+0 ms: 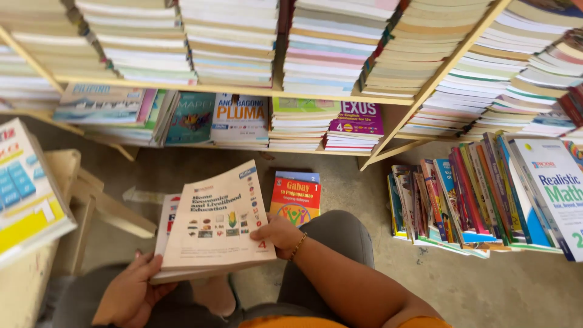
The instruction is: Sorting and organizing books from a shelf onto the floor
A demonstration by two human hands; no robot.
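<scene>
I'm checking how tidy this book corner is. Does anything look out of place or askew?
Yes. A red and blue book lies alone on the floor rather than shelved, and the row of books on the floor at right leans over instead of standing straight.

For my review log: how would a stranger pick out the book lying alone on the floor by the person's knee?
Start at the wooden bookshelf, then drop to the bare concrete floor below its lowest stacks. Just above the person's right hand lies a thin red and yellow paperback with a blue top band. Unlike the shelved piles and the upright row of books, it lies flat and alone.
</scene>
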